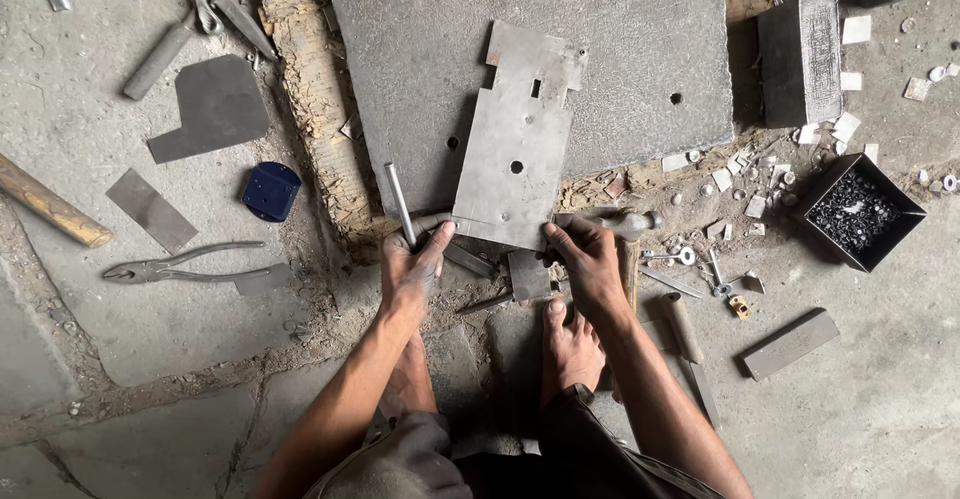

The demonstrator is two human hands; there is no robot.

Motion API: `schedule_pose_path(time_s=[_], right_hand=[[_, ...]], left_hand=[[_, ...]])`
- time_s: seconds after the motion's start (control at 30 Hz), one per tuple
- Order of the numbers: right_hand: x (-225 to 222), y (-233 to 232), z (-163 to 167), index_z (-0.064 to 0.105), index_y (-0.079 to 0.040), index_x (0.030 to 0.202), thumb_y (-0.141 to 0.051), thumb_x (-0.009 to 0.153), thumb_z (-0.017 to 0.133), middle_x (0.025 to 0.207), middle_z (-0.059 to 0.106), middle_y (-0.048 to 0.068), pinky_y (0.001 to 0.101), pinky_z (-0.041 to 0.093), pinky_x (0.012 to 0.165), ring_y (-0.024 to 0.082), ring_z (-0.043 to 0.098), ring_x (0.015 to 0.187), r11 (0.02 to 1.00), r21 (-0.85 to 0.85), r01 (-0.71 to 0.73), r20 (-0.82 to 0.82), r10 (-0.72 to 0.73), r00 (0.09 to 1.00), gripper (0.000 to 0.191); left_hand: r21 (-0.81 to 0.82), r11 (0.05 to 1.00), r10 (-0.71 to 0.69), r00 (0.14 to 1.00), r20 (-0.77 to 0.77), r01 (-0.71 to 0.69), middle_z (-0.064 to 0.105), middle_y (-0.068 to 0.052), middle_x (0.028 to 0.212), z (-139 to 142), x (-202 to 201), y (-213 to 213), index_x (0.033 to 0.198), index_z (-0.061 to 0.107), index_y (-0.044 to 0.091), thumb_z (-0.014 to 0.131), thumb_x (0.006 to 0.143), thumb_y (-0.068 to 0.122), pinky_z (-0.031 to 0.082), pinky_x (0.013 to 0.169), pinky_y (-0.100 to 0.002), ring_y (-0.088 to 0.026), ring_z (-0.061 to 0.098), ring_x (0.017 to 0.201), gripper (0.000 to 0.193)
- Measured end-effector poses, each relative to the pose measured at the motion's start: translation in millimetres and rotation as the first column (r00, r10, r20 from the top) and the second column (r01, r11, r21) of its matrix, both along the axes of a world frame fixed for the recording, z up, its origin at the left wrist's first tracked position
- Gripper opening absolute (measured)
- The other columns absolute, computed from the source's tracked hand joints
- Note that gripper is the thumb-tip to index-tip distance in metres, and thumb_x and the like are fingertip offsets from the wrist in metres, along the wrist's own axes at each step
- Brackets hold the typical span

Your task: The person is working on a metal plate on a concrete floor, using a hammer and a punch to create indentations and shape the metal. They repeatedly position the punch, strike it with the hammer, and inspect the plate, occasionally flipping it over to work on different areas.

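Setting: floor-level metalworking workshop. Evidence: rough, gritty concrete floor (860,409) serving as the work surface; thick steel slab (620,59) with drilled holes, laid flat as a bench; cut sheet-metal plate (515,149) with notches and punched holes; further sheet offcuts (215,107); pliers (170,269); wooden-handled hammer (50,204); heavy steel block (798,57); black tray of small dark metal pieces (855,211); small metal scraps and washers (740,174) strewn in dust; worn timber block (315,89).

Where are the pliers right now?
In the head view the pliers lie on the floor at the left, below the blue cap and left of the left hand.
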State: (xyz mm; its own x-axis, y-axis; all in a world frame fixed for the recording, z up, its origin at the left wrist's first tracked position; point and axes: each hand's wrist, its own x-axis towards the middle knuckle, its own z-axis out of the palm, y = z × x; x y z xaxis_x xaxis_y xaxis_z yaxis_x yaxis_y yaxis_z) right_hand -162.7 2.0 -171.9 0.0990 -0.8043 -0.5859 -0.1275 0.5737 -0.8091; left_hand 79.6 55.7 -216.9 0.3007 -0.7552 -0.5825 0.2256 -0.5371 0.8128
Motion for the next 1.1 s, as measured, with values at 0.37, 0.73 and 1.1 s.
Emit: schedule_pose_path(time_s=[0.37, 0.73, 1.1], right_hand=[[5, 3, -7, 0.074, 0.0, 0.095, -0.017, 0.101, 0.068, 0.077, 0.069, 0.001, 0.026, 0.051, 0.064, 0.008, 0.06, 0.069, 1.0, -0.007, 0.012, 0.094, -0.011, 0.996, 0.019], [-7, 9, -18, 0.074, -0.002, 0.104, -0.019, 0.101, 0.063, 0.085, 0.077, 0.008, 0.0271, 0.056, 0.066, 0.012, 0.07, 0.073, 0.994, -0.031, -0.103, -0.033, 0.102, 0.994, 0.021], [-8, 21, 17, 0.06, -0.009, 0.132, -0.02, 0.094, 0.067, 0.123, 0.072, 0.011, 0.0357, 0.063, 0.085, 0.019, 0.074, 0.103, 0.996, -0.082, -0.031, -0.116, 0.021, 0.993, 0.041]], left_hand=[[-0.041, 0.999, 0.004, 0.999, -0.034, -0.005, 0.058, 0.005, 0.054, 8, 8, -7, 0.102, 0.079, 0.007, 0.081, 0.087, 0.024, 0.037, 0.037, -0.021, -0.004, 0.046, 0.041, 0.022], [-0.435, 0.885, -0.002, 0.933, -0.36, -0.166, 0.073, -0.02, 0.114, 50, 23, -83, 0.12, 0.035, 0.007, 0.042, 0.11, 0.009, 0.068, 0.084, -0.042, -0.03, 0.078, 0.099, 0.013], [-0.463, 0.848, -0.193, 0.964, 0.182, 0.257, 0.069, -0.019, 0.097, 25, -15, -136, 0.13, 0.033, 0.006, 0.038, 0.114, 0.019, 0.065, 0.073, -0.039, -0.025, 0.074, 0.084, 0.021]])
